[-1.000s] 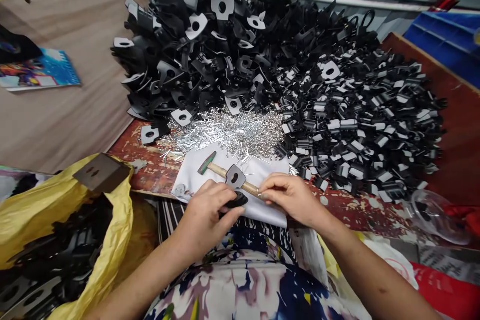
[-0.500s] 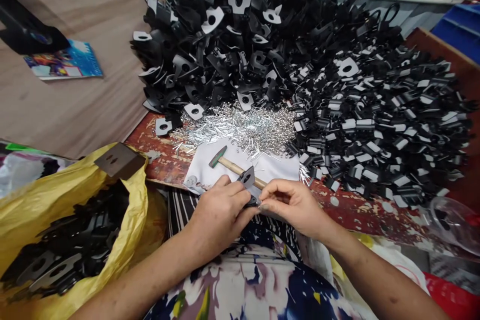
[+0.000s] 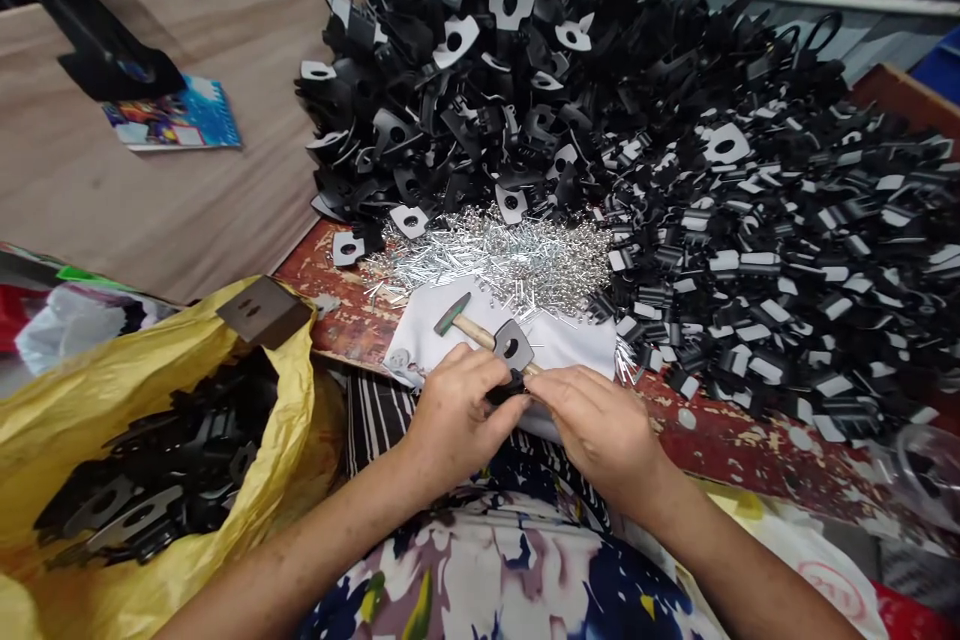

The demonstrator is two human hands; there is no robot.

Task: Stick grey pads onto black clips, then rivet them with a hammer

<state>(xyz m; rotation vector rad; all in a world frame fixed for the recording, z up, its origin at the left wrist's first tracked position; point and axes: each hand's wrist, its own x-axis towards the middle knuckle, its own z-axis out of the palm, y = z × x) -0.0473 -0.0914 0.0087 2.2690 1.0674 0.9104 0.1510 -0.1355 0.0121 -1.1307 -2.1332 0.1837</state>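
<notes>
My left hand (image 3: 461, 410) is closed round a black plastic part (image 3: 513, 344) with a round hole, which stands tilted up between my hands. My right hand (image 3: 600, 420) is pinched at the part's right side; what its fingertips hold is too small to make out. Behind my hands a small hammer (image 3: 474, 329) with a green-edged head and wooden handle lies on a pale cloth (image 3: 427, 325). Beyond the cloth is a heap of shiny metal pins (image 3: 495, 255). Black parts with holes (image 3: 450, 100) are piled behind the pins, and smaller black clips (image 3: 750, 270) at the right.
A yellow bag (image 3: 296, 420) of black parts stands at the left, with a dark block (image 3: 264, 312) on its rim. A wooden board (image 3: 187, 190) rises behind it. The worn red table (image 3: 337, 310) has a clear plastic cup (image 3: 926, 470) near its right end.
The view has shifted, so the scene appears farther right. The part in my left hand now shows its holed face more fully. My right hand has turned, its back now facing up more.
</notes>
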